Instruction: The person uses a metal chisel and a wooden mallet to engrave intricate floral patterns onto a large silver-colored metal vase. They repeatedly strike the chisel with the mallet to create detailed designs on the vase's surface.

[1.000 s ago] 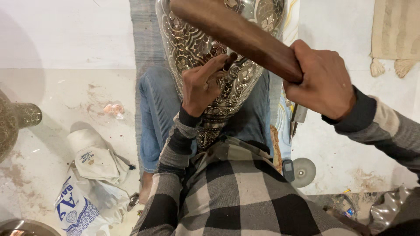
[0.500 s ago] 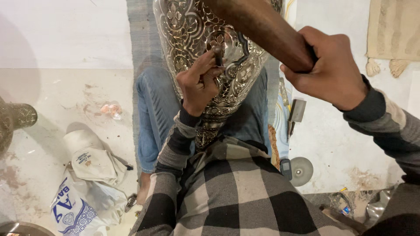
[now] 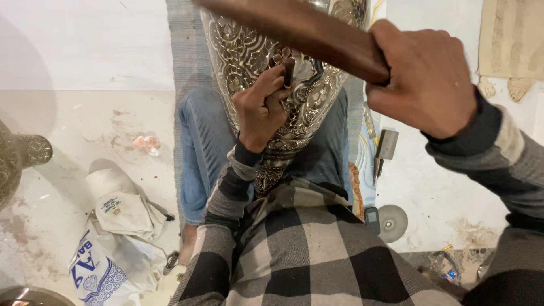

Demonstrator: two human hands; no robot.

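Left hand (image 3: 262, 110): fingers pinched shut round a thin dark punch (image 3: 288, 72), tip set against the patterned wall of the vase, so the point stays put on one spot of the design.

Right hand (image 3: 422, 76): fist wrapped tight about the near end of a brown wooden club (image 3: 294, 28), which slants up and leftward above the punch, placed to come down on its head.

Vase (image 3: 249, 51): silvery metal, covered in raised floral work, narrow end lodged between the knees in blue jeans (image 3: 204, 141) and against the checked shirt, which braces it.

Floor, right side: a small metal chisel (image 3: 384, 147) and a round disc (image 3: 392, 222), near.

Floor, left side: crumpled white bags (image 3: 122, 209), another metal vessel (image 3: 22, 156) at the edge.
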